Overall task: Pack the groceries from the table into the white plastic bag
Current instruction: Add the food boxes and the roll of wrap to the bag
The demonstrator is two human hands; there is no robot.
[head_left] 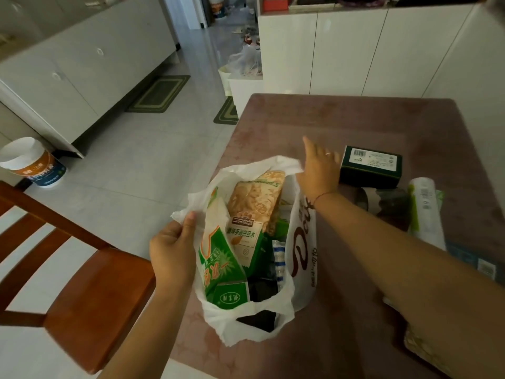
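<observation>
The white plastic bag (302, 258) stands open on the near left part of the table (341, 119). Inside it are a green and white packet (218, 258), a tan nut packet (254, 209) and some darker items. My left hand (170, 250) grips the bag's left rim. My right hand (319, 166) hovers above the bag's far right rim with its fingers straight, holding nothing, just left of a dark green box (371, 166). A dark roll (382, 203) and a white and green roll (426, 212) lie to the right of my forearm.
A wooden chair (90, 294) stands left of the table. White cabinets (355, 50) stand behind the table, and more line the left wall. A white bucket (35, 162) sits on the tiled floor. More packets lie at the table's right edge under my right arm.
</observation>
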